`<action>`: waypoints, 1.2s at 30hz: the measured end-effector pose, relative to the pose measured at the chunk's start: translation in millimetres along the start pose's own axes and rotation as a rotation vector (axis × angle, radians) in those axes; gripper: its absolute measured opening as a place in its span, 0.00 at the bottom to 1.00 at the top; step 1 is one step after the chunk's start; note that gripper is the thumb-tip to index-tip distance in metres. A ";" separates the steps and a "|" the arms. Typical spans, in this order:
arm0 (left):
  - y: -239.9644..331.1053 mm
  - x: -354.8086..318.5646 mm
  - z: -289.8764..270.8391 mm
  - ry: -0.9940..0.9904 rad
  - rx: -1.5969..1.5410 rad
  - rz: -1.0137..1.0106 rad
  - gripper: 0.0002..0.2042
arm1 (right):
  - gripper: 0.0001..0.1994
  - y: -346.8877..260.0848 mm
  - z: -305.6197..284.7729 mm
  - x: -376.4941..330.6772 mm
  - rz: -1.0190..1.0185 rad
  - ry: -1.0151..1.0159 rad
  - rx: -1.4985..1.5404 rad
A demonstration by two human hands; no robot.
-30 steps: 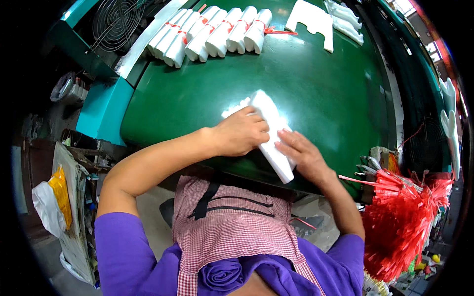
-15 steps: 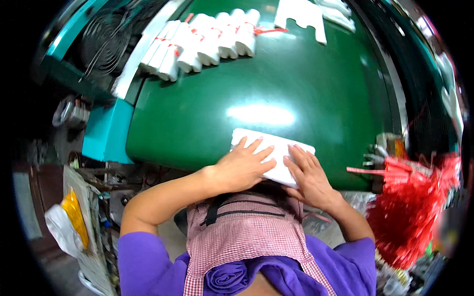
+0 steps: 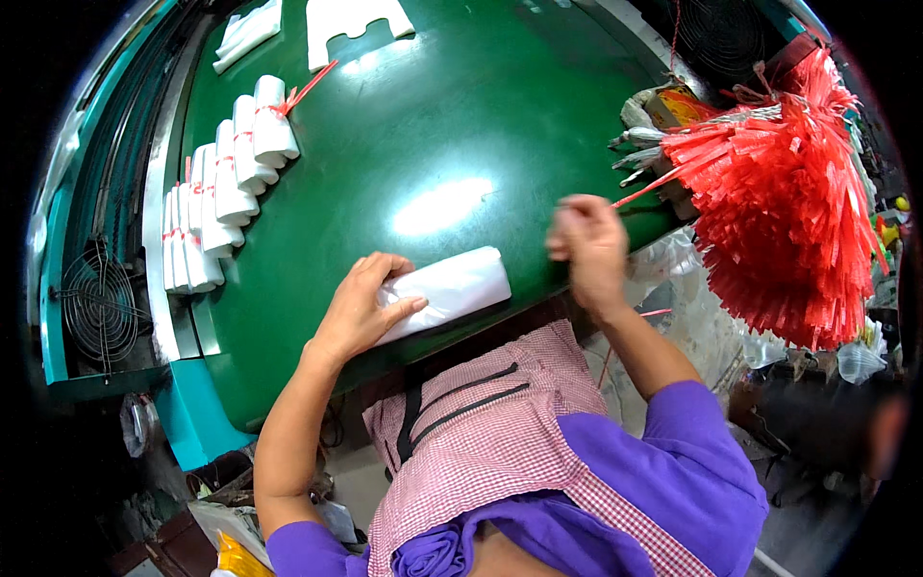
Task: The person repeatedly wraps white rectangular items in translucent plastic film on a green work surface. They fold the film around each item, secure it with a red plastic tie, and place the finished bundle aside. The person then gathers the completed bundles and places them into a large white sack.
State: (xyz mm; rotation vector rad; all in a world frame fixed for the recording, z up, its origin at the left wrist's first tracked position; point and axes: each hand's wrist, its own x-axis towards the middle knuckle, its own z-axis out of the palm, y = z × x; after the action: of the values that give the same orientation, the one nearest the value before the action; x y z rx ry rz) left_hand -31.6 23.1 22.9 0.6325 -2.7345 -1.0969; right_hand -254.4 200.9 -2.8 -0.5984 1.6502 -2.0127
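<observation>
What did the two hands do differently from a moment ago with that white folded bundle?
The right hand let go of the white folded bundle and moved off to the right, where it now pinches a red strip at the red strip bunch. The left hand stayed pressed on the bundle, which stayed on the green table.

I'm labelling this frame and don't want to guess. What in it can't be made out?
- Right hand: motion-blurred in the head view; whether its fingers pinch the red strip is unclear.
- Folded white bag stack: its left end is covered by the left hand.
- Flat white bags at the far end of the green table: cut off by the picture's top edge.
</observation>
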 end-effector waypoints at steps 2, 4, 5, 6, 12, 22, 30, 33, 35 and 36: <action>3.5 1.0 0.1 -0.088 -0.100 -0.040 0.20 | 0.11 -2.9 -47.8 -1.0 -0.057 0.166 0.241; 7.1 -1.5 1.5 -0.144 -0.140 -0.063 0.18 | 0.09 -12.5 -67.6 13.4 0.140 0.254 0.340; 8.0 -4.4 2.0 -0.179 -0.151 -0.069 0.18 | 0.08 -11.4 -73.0 25.5 0.241 0.217 0.399; 7.6 -12.0 6.3 -0.113 -0.138 0.016 0.17 | 0.08 -7.1 -70.0 36.2 0.262 0.138 0.321; 4.0 -67.8 13.5 0.069 -1.030 -0.202 0.14 | 0.10 -6.3 74.4 6.1 0.306 -0.693 -0.446; -26.5 -48.4 -45.0 0.174 -0.600 -0.245 0.14 | 0.10 -28.3 66.4 -35.1 -0.455 -1.252 -0.673; -4.8 -19.3 -5.0 0.330 0.196 0.168 0.22 | 0.11 -4.0 114.6 17.1 0.303 -1.067 -0.008; -25.0 -36.4 2.8 0.323 -0.299 -0.075 0.18 | 0.10 6.7 112.8 25.8 0.396 -1.239 -0.138; -32.9 -37.5 4.8 0.392 -0.670 -0.097 0.11 | 0.10 4.3 117.9 7.1 -0.368 -1.285 -0.707; -32.0 -35.7 3.6 0.393 -0.712 -0.139 0.09 | 0.06 -2.8 118.7 0.0 -0.616 -1.253 -0.851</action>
State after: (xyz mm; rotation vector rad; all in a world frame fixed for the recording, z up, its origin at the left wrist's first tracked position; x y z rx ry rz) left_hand 10.4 19.9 -0.3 0.8046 -1.8169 -1.6377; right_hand -183.4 108.9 21.7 -2.2572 1.3866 -0.5988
